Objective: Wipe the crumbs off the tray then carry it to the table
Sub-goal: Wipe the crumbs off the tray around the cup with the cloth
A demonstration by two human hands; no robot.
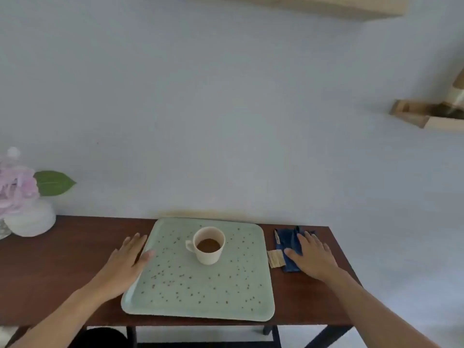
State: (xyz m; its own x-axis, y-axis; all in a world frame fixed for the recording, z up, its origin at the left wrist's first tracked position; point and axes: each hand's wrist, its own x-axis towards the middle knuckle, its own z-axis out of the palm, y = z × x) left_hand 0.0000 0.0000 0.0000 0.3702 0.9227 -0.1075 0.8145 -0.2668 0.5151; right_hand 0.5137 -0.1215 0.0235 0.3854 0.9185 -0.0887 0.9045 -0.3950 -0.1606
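Flat left hand (125, 259) touches tray (200, 305); flat right hand (313, 257) presses cloth (288, 241) beside it.

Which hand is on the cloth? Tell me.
The right hand: it lies flat on the dark blue cloth, right of the tray. The left hand rests at the tray's left rim instead.

Cup (209, 245) on tray (200, 292) — cloth (288, 244) right, perhaps vase (30, 222) far left.

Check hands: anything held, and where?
Nothing held. Left hand rests flat at the tray left rim; right hand lies flat on the blue cloth.
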